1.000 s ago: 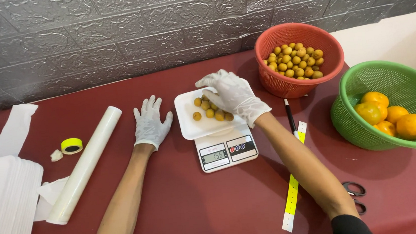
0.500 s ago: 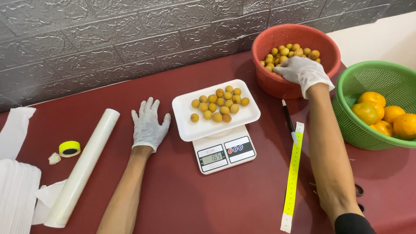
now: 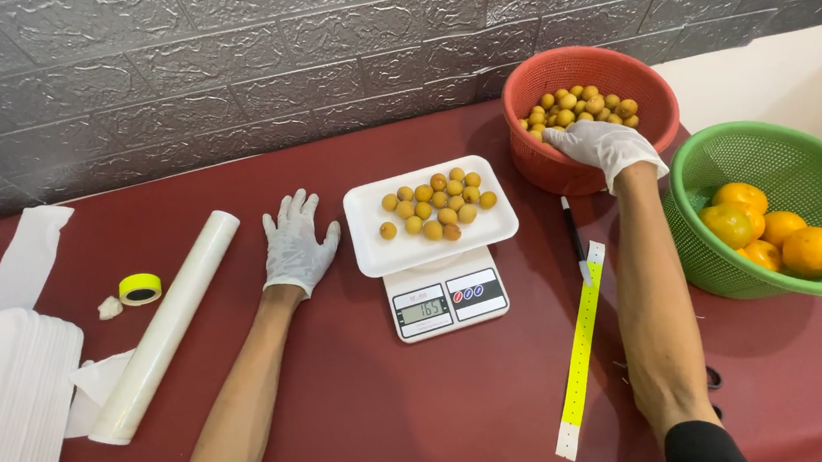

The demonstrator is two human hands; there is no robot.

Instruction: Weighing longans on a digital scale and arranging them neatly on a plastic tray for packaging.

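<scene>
red basket [image 3: 564,163] of small yellow fruits [image 3: 581,107] under right hand [image 3: 604,148].

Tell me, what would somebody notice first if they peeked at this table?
Probably the right hand in a white glove, dipping into the red basket of small yellow fruits at the back right. In the middle, a white tray of the same fruits sits on a kitchen scale, with the left hand flat on the dark red table beside it. At the far right, a green basket holds oranges.

The dark red table [image 3: 368,423] carries a scale [image 3: 445,302], film roll [image 3: 166,324], tape [image 3: 140,288], yellow strip [image 3: 582,345] and two baskets [image 3: 564,163].
</scene>
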